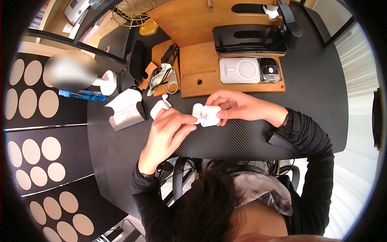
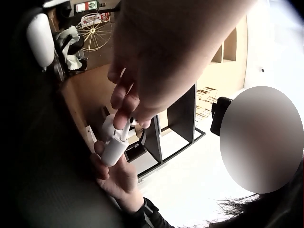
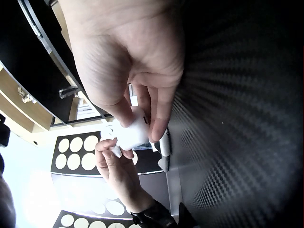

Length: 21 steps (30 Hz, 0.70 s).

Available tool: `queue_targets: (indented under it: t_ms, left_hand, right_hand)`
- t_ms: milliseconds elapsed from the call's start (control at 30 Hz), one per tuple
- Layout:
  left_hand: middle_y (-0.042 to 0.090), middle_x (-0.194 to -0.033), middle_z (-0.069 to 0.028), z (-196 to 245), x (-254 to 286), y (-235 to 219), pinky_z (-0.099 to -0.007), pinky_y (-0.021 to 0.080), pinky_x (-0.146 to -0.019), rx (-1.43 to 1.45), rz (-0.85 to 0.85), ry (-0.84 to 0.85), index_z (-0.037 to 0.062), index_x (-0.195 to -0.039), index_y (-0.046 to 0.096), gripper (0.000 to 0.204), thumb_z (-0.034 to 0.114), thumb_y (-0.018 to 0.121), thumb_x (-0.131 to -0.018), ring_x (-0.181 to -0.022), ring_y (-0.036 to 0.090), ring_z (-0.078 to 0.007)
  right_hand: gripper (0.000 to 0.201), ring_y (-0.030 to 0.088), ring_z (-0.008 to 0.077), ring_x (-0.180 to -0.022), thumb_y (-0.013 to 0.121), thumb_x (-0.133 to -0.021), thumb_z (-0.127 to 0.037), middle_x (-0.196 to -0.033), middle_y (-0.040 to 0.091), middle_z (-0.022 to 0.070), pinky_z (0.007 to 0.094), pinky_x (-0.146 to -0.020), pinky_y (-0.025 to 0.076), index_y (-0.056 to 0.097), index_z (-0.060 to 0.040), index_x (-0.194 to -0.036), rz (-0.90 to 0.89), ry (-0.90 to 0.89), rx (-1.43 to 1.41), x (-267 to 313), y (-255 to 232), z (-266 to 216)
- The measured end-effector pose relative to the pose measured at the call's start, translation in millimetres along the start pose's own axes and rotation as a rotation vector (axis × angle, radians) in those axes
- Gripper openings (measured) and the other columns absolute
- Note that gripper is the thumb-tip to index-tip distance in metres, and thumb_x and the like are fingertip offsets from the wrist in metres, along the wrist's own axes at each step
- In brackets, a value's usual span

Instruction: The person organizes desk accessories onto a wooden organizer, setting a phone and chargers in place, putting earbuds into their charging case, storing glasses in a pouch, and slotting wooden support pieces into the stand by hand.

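My right hand (image 1: 242,105) grips a white earbud case (image 1: 211,115) between thumb and fingers, its lid flipped open. My left hand (image 1: 163,128) pinches a white earbud (image 2: 127,129), whose stem stands at the mouth of the case in the left wrist view. From the right wrist, the earbud shows its stem between the left thumb and fingertips, right beside the case. A second white case (image 1: 159,108) lies on the table just beyond the left hand, partly covered by it. Another earbud (image 1: 165,97) sits beside that case.
An open white glasses-style case (image 1: 127,111) lies left on the black table (image 1: 121,161). Behind is a wooden stand (image 1: 201,86) with a white charging pad (image 1: 240,70). Several small items, a blue bottle (image 1: 82,95) and a black case (image 1: 135,60) stand at the back left.
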<state>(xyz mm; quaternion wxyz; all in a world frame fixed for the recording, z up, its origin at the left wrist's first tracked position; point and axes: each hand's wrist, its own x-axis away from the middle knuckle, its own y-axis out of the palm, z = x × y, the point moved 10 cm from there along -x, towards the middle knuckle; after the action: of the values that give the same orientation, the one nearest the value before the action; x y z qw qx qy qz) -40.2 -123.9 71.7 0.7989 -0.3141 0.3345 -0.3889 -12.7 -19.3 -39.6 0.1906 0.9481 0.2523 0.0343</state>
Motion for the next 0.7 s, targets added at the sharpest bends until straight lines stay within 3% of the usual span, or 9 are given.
queue_targets:
  t_ms: [67,367,567,700]
  left_hand:
    - [0.064,-0.076,-0.0057,4,-1,4,-0.0331,0.04,-0.066,0.005,-0.03,0.048,0.0046,-0.091,0.066,0.018,0.01,0.074,-0.076,-0.067,0.056,-0.0219]
    - [0.062,-0.073,-0.0025,-4,0,8,-0.0324,0.039,-0.062,-0.018,0.032,-0.039,0.006,-0.088,0.066,0.023,0.014,0.079,-0.071,-0.064,0.055,-0.0187]
    - [0.06,-0.071,-0.0024,0,0,17,-0.0309,0.039,-0.062,-0.058,-0.059,0.025,0.0067,-0.091,0.067,0.026,0.014,0.08,-0.069,-0.064,0.055,-0.0187]
    - [0.06,-0.072,-0.004,-8,-2,-17,-0.034,0.04,-0.069,-0.206,0.185,0.047,0.0054,-0.091,0.067,0.023,0.014,0.077,-0.072,-0.069,0.056,-0.0233]
  right_hand:
    - [0.034,0.062,0.0144,-0.086,0.055,-0.096,-0.011,-0.104,0.06,0.0095,0.0275,-0.076,0.054,0.044,-0.0026,-0.127,-0.009,-0.002,0.009,0,0,0]
    - [0.034,0.061,0.0143,-0.086,0.055,-0.096,-0.013,-0.104,0.059,0.009,0.0276,-0.076,0.054,0.044,-0.0028,-0.127,0.0,0.015,-0.008,0,0,0]
    - [0.034,0.061,0.0141,-0.086,0.055,-0.096,-0.014,-0.104,0.059,0.0086,0.0275,-0.076,0.054,0.045,-0.0032,-0.127,-0.015,0.012,0.01,0,2,0]
    - [0.034,0.062,0.014,-0.085,0.055,-0.096,-0.014,-0.104,0.059,0.0087,0.0274,-0.075,0.054,0.045,-0.0031,-0.127,-0.013,0.028,-0.008,0,2,-1]
